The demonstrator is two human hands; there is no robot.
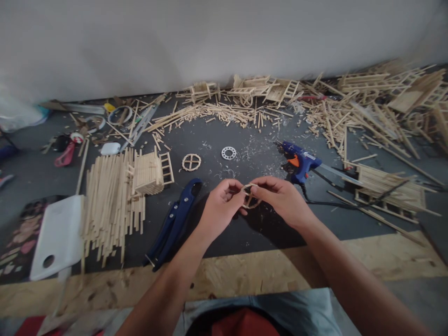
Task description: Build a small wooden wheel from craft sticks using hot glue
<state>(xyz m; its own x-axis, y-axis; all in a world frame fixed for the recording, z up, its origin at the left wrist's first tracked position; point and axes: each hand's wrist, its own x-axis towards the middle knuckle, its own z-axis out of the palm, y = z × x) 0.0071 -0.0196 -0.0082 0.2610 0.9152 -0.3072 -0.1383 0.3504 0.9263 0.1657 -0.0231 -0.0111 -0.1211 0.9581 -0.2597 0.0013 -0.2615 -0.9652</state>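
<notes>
Between my two hands I hold a small spoked wheel made of wooden sticks, lifted above the dark tabletop. My left hand pinches its left rim, and my right hand grips the upper right of it. Part of the wheel is hidden behind my fingers. A second stick wheel with cross spokes lies flat beyond my left hand. Near it is a white ring with holes. Right of my hands rests a blue glue gun with an orange trigger and a glue stick in its back.
A blue pipe cutter lies left of my hands. Further left are a pile of sticks, a small stick model and a white board. Loose sticks and models line the wall. A black cord runs right.
</notes>
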